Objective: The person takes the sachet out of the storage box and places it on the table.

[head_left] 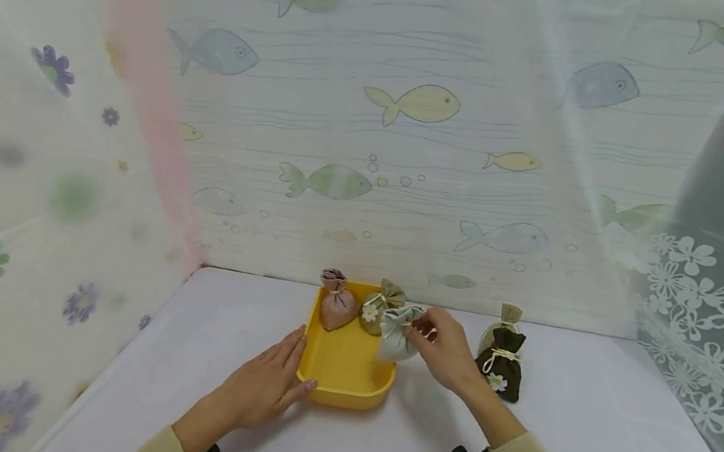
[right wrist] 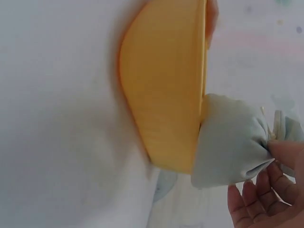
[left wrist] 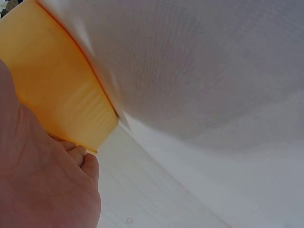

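Observation:
My right hand (head_left: pixel 449 350) pinches a pale mint drawstring pouch (head_left: pixel 398 336) by its gathered neck, over the right rim of a yellow tray (head_left: pixel 335 396). In the right wrist view the pouch (right wrist: pixel 232 142) hangs level with the tray's rim, with thumb and fingers at the tie. My left hand (head_left: pixel 262 380) rests along the tray's left side, fingers straight and thumb over the front corner. Inside the tray, at the back, stand a pink pouch (head_left: pixel 339 308) and an olive pouch (head_left: pixel 373 316) with a white flower, partly behind the mint one.
Right of the tray, a dark brown pouch (head_left: pixel 502 371) with a white flower stands in front of a beige pouch (head_left: pixel 504 316), mostly hidden. A white cloth covers the table (head_left: pixel 236 301). Behind it hangs a fish-print curtain (head_left: pixel 403 146), with floral ones at the sides.

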The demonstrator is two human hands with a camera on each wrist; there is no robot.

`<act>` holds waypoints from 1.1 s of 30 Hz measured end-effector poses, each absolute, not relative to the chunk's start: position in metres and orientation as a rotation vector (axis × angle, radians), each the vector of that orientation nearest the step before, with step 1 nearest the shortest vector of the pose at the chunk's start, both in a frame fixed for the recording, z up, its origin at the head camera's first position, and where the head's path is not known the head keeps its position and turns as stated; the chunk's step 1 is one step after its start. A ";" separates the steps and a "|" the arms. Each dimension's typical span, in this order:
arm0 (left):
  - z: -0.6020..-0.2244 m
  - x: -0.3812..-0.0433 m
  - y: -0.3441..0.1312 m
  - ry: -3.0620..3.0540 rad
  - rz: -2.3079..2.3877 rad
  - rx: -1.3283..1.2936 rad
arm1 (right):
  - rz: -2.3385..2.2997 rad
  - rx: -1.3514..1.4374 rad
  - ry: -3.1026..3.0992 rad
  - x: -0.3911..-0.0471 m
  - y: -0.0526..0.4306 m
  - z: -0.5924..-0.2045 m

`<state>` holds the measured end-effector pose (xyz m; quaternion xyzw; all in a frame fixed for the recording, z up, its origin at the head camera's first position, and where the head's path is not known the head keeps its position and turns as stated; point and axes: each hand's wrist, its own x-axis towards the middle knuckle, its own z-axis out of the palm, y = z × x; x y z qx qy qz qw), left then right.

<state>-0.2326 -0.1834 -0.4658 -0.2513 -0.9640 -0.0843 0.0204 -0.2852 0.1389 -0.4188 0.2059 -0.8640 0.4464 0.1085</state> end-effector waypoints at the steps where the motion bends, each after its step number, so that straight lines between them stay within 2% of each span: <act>1: -0.465 -0.233 -0.183 -2.996 -0.256 -0.779 | 1.302 0.606 -2.542 -0.286 0.142 -0.419; 13: -0.463 -0.235 -0.183 -3.044 -0.183 -0.752 | 1.231 0.526 -2.546 -0.298 0.173 -0.421; 33: -0.459 -0.231 -0.182 -3.047 -0.216 -0.756 | 1.185 0.355 -2.528 -0.327 0.196 -0.453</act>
